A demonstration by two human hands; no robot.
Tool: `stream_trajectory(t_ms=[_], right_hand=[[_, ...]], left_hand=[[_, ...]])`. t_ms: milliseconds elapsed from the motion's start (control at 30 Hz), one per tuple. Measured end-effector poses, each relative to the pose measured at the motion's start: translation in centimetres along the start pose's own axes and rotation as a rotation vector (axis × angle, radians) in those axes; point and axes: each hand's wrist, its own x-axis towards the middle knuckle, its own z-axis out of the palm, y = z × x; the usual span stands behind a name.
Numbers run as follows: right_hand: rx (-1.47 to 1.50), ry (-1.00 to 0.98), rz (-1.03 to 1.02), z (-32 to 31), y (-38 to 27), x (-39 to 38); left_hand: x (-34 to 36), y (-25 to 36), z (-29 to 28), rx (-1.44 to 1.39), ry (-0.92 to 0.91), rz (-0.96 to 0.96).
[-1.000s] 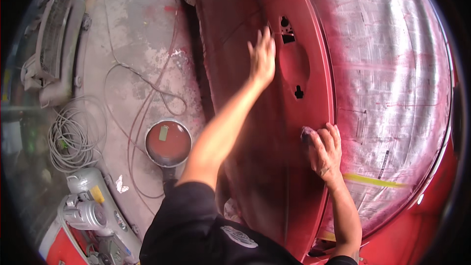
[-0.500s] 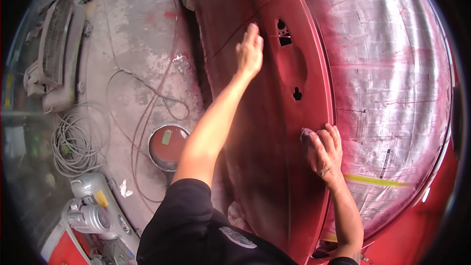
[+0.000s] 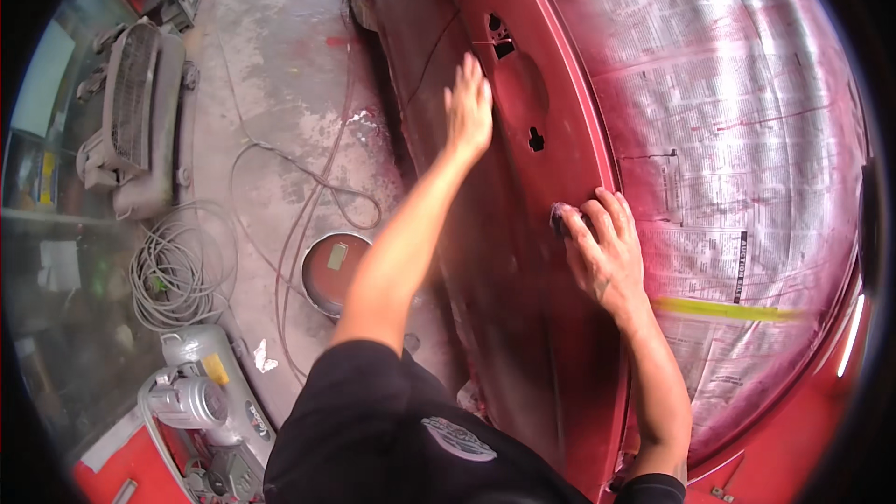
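A red car door panel (image 3: 569, 163) runs from top to bottom through the middle, with a handle recess and two dark cut-outs. My left hand (image 3: 469, 110) is open on the door, fingers stretched out, left of the recess. Lower down and to the right, my right hand (image 3: 609, 247) has its fingers bent round a small dark, crumpled pad (image 3: 562, 217) against the panel, below the lower cut-out. Its fingertips reach the door's light upper edge. Most of the pad is hidden under the fingers, so its exact kind is unclear.
Newspaper masking (image 3: 719, 131) with yellow tape (image 3: 728, 308) covers the car's upper side at right. On the floor at left are a round reddish lid or container (image 3: 329, 294), loose hoses, a coiled hose (image 3: 177, 266), an air compressor (image 3: 210, 401) and a grey bumper (image 3: 149, 121).
The view has shifted, so the door sits farther left and higher. My right hand with the dark pad stays near the door's edge below the lower cut-out; my left hand stays on the panel.
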Motion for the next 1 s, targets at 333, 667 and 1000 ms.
stream_trajectory(t_ms=[333,667,1000], right_hand=[[0.001,-0.041,0.009,-1.0,0.3,1.0],[-0.013,-0.08,0.043,-0.9,-0.1,0.9],[-0.035,-0.091,0.042,-0.8,-0.4,0.8]], left_hand=[[10.0,-1.1,-3.1,0.096,-0.01,-0.052],[6.0,-1.5,-0.7,-0.101,0.007,-0.015],[-2.3,-0.8,0.2,-0.107,-0.067,0.057]])
